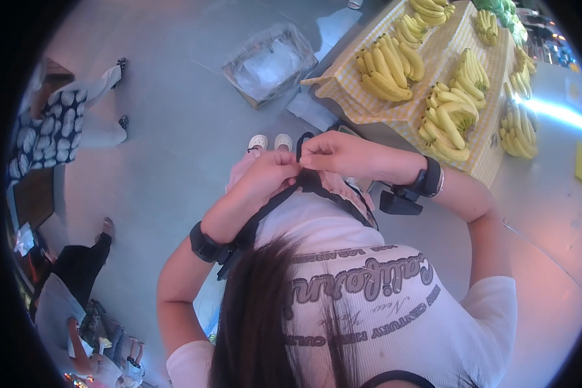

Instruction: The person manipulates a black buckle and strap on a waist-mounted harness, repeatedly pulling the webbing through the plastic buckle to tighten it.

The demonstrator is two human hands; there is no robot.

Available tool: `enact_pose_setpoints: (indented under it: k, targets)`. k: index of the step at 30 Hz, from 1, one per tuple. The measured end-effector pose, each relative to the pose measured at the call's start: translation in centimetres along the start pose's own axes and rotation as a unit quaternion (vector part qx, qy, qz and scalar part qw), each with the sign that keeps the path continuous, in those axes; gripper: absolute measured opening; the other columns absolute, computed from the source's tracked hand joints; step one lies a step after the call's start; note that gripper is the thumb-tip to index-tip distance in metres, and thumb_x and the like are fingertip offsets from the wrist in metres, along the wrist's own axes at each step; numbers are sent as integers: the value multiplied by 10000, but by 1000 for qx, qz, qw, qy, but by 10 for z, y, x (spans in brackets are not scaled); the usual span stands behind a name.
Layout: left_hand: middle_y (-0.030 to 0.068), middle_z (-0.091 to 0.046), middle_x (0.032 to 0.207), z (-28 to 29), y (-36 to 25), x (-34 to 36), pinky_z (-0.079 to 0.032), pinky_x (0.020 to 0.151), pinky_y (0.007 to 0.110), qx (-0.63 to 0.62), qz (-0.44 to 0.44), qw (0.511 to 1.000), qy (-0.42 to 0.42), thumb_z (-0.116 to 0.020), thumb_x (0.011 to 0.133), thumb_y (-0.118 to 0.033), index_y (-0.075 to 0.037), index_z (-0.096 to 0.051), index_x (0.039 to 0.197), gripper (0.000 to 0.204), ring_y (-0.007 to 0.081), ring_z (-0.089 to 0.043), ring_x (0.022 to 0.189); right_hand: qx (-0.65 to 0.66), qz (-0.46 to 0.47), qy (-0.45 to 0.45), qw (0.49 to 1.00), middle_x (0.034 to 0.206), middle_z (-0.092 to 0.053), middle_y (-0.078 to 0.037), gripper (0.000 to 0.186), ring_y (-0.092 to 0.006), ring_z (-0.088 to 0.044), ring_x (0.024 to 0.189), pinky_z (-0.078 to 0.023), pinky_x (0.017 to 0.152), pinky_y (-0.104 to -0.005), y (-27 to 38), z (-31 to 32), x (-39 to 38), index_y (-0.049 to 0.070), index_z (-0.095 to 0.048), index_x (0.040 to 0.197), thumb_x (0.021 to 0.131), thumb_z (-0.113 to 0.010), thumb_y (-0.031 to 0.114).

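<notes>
My left hand [275,171] and my right hand [339,155] meet in front of my waist, fingertips almost touching. Both have closed fingers, pinched at a black strap [312,182] that runs across my front. A dark loop of it stands up between them; its exact fastening is hidden by the fingers. Black bands with small boxes sit on both my wrists, the right one's box [399,203] hanging below. Pinkish fabric [349,194] shows under the strap, against my white shirt [362,304].
Banana bunches [388,68] lie on a stand with a yellow checked cloth [343,94] at the far right. A lined crate [269,64] sits on the floor ahead. Several people are at the left, one in a patterned dark garment [58,123].
</notes>
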State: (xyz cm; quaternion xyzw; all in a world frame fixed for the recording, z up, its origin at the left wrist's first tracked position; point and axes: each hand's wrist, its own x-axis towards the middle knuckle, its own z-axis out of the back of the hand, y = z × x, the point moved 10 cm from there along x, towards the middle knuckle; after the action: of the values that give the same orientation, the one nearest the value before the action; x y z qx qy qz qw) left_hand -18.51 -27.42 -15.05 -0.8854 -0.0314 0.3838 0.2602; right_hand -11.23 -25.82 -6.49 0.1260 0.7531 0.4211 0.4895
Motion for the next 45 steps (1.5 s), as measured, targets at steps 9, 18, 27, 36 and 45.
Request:
enact_pose_setpoints:
  k: [9, 18, 27, 36, 45]
  targets:
    - [-18, -568, 752, 26, 3, 5, -419, 523, 164, 56, -13, 998, -40, -521, 896, -37, -42, -616, 865, 99, 39, -489, 590, -134, 4, -185, 974, 656, -556, 1, 202, -60, -538, 602, -415, 533, -220, -10, 9, 3, 15, -536, 843, 966, -494, 170]
    - [-30, -519, 621, 20, 19, 10, -299, 412, 173, 37, -9, 999, -33, -625, 901, -208, -91, -574, 718, 223, 29, -441, 485, -142, 59, -233, 960, 752, -586, -28, 179, -116, -590, 645, -438, 528, -277, 21, 4, -20, 42, -528, 903, 949, -546, 214]
    - [-65, -545, 743, 17, 35, 13, -381, 562, 163, 49, -19, 998, 16, -546, 912, -92, -47, -627, 909, 92, 29, -439, 605, -399, 200, -251, 859, 788, -574, -140, 144, -330, -580, 707, -455, 636, -396, 5, -23, -32, 32, -539, 915, 896, -580, 168]
    - [-32, -620, 855, 10, 26, 14, -451, 670, 164, 44, 1, 998, 50, -542, 912, -70, -34, -634, 970, 115, 36, -541, 717, 297, -77, -89, 948, 648, -496, 26, 228, -92, -461, 590, -366, 546, -247, -54, -14, -13, 42, -579, 919, 990, -448, 215]
    - [-50, -582, 807, 8, 1, -1, -374, 584, 167, 83, -14, 996, 26, -561, 927, -108, -43, -629, 946, 96, 12, -459, 664, 58, -27, -113, 992, 703, -493, 35, 250, -67, -437, 644, -374, 582, -239, -45, 4, -42, 34, -589, 912, 980, -485, 251]
